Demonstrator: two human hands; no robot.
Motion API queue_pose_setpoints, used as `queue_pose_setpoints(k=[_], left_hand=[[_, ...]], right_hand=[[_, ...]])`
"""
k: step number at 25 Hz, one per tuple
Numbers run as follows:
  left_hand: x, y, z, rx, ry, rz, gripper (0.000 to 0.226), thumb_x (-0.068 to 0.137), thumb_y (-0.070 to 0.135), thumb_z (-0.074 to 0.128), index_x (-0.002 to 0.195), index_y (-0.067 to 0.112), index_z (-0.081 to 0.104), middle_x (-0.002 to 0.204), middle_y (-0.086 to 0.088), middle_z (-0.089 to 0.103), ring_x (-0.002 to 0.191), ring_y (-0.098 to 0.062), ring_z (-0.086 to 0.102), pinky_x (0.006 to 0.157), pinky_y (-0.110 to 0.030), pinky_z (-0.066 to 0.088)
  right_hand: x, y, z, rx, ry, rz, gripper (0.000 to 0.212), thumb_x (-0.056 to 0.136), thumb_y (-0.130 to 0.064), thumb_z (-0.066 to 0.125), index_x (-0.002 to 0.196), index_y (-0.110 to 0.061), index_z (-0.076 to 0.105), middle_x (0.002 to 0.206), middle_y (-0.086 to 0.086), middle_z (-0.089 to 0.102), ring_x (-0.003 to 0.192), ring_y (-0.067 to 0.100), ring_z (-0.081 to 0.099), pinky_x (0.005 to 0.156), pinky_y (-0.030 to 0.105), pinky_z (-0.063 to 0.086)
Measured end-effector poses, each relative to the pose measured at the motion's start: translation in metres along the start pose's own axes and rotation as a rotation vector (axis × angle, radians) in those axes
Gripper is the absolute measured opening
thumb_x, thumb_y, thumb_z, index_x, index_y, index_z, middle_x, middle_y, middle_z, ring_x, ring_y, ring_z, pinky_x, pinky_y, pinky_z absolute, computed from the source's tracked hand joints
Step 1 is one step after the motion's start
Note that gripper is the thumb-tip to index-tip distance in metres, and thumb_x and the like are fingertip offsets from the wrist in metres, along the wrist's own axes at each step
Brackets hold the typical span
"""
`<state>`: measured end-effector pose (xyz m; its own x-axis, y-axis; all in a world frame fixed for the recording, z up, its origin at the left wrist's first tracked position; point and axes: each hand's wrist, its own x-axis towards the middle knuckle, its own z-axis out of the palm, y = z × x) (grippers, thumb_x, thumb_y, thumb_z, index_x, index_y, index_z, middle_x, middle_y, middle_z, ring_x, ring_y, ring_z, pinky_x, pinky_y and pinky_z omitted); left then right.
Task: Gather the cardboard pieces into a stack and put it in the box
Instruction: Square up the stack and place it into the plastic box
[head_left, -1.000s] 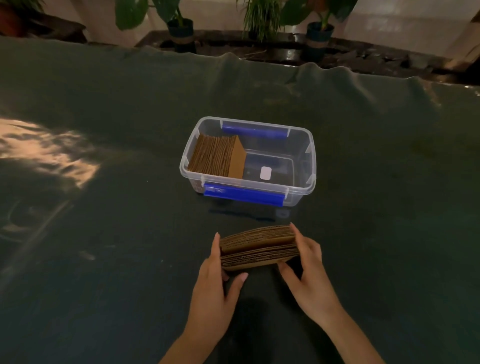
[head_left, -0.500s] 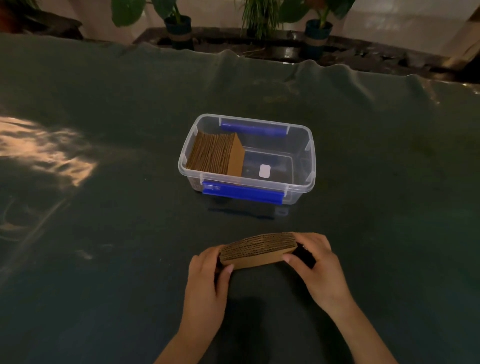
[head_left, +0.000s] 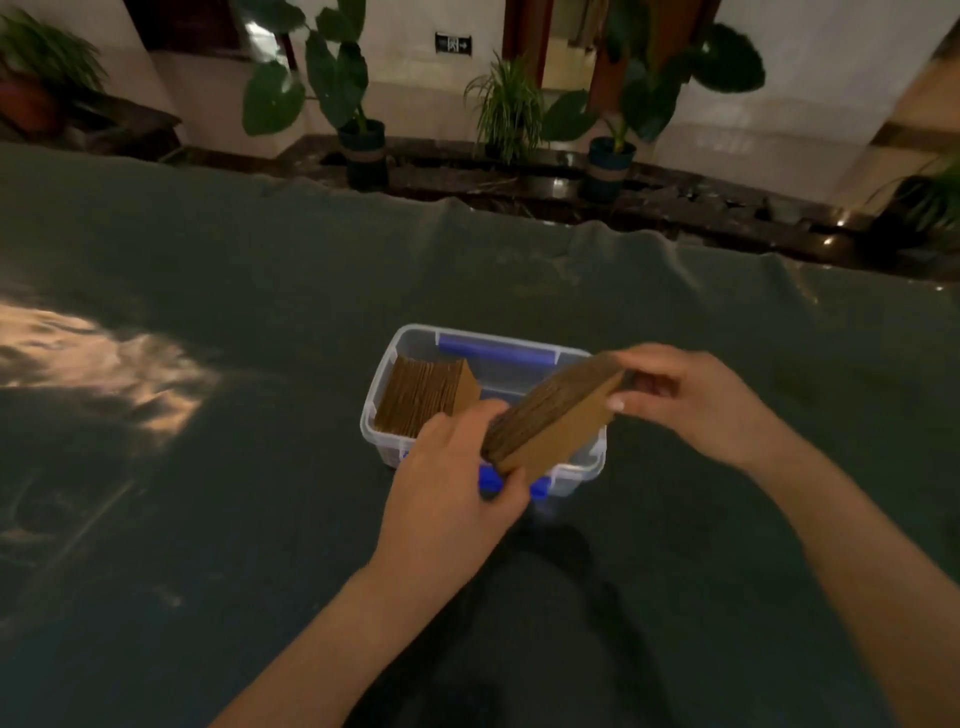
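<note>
Nearest the camera, two bare forearms reach forward over a dark green cloth (head_left: 208, 519) that covers the whole work surface. The left hand (head_left: 447, 483) is closed around the lower near end of a stack of cardboard pieces (head_left: 550, 415), thumb on the flat brown face, fingers wrapped behind. The right hand (head_left: 691, 400) pinches the upper far end, thumb tip on the corner and fingers curled over the top. The stack is held in the air, tilted with its right end higher, its corrugated edges facing up and left, over the near right part of a clear plastic box (head_left: 379, 415).

The box rests on the cloth, its near rim partly hidden by the left hand and the stack. A blue latch (head_left: 493, 349) shows on the far rim, another blue latch (head_left: 491, 480) on the near side. Inside, against the left wall, a second cardboard stack (head_left: 423, 397) stands on edge, leaning; the right part of the box is open.

Cloth lies bare all around the box, with a pale light patch (head_left: 98, 364) at left. Its rumpled far edge meets a dark ledge with potted plants (head_left: 358, 104).
</note>
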<state>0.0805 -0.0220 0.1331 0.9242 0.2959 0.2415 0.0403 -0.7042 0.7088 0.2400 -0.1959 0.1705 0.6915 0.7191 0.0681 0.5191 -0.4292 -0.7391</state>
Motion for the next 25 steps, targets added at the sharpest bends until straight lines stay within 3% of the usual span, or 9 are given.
queue_pose_setpoints(k=[3, 7, 12, 16, 21, 25], left_hand=[[0.045, 0.006, 0.001, 0.111, 0.052, 0.013, 0.04, 0.078, 0.03, 0.064, 0.114, 0.026, 0.047, 0.099, 0.011, 0.053, 0.088, -0.001, 0.045, 0.079, -0.021, 0.039], [0.068, -0.001, 0.023, 0.157, 0.072, -0.076, 0.036, 0.078, 0.029, 0.066, 0.108, 0.023, 0.047, 0.099, 0.003, 0.061, 0.091, -0.012, 0.056, 0.081, -0.026, 0.043], [0.067, -0.018, 0.071, 0.206, -0.039, -0.211, 0.036, 0.078, 0.026, 0.065, 0.105, 0.022, 0.042, 0.097, -0.001, 0.059, 0.09, -0.017, 0.057, 0.079, -0.029, 0.044], [0.073, -0.022, 0.097, 0.216, -0.155, -0.261, 0.035, 0.079, 0.026, 0.064, 0.105, 0.02, 0.042, 0.1, -0.005, 0.061, 0.093, -0.021, 0.058, 0.085, -0.035, 0.046], [0.09, -0.019, 0.104, 0.32, -0.284, -0.276, 0.036, 0.08, 0.03, 0.062, 0.107, 0.016, 0.043, 0.106, -0.009, 0.058, 0.098, -0.025, 0.056, 0.09, -0.04, 0.043], [0.093, -0.017, 0.106, 0.406, -0.377, -0.309, 0.038, 0.082, 0.031, 0.06, 0.112, 0.017, 0.042, 0.106, -0.009, 0.061, 0.101, -0.026, 0.056, 0.094, -0.043, 0.041]], right_hand=[[0.058, 0.0, -0.019, 0.04, -0.139, 0.029, 0.034, 0.078, -0.011, 0.069, 0.108, -0.024, 0.066, 0.11, 0.013, 0.062, 0.098, 0.028, 0.06, 0.093, 0.041, 0.048], [0.103, 0.022, -0.014, -0.134, -0.258, 0.005, 0.032, 0.077, -0.017, 0.07, 0.101, -0.037, 0.065, 0.097, 0.003, 0.055, 0.082, 0.01, 0.054, 0.08, 0.026, 0.044], [0.119, 0.056, 0.012, -0.234, -0.481, 0.128, 0.027, 0.078, -0.017, 0.069, 0.102, -0.03, 0.069, 0.08, -0.015, 0.065, 0.078, -0.001, 0.057, 0.077, 0.025, 0.042], [0.12, 0.079, 0.025, -0.441, -0.467, 0.212, 0.022, 0.076, -0.025, 0.069, 0.098, -0.027, 0.07, 0.094, -0.004, 0.069, 0.097, 0.015, 0.057, 0.094, 0.041, 0.04], [0.117, 0.076, 0.04, -0.723, -0.429, 0.229, 0.021, 0.079, -0.035, 0.062, 0.097, -0.024, 0.064, 0.096, 0.002, 0.062, 0.099, 0.023, 0.048, 0.08, 0.037, 0.03], [0.111, 0.068, 0.044, -0.751, -0.418, 0.268, 0.022, 0.085, -0.025, 0.052, 0.105, -0.029, 0.058, 0.102, 0.004, 0.058, 0.105, 0.025, 0.042, 0.084, 0.04, 0.028]])
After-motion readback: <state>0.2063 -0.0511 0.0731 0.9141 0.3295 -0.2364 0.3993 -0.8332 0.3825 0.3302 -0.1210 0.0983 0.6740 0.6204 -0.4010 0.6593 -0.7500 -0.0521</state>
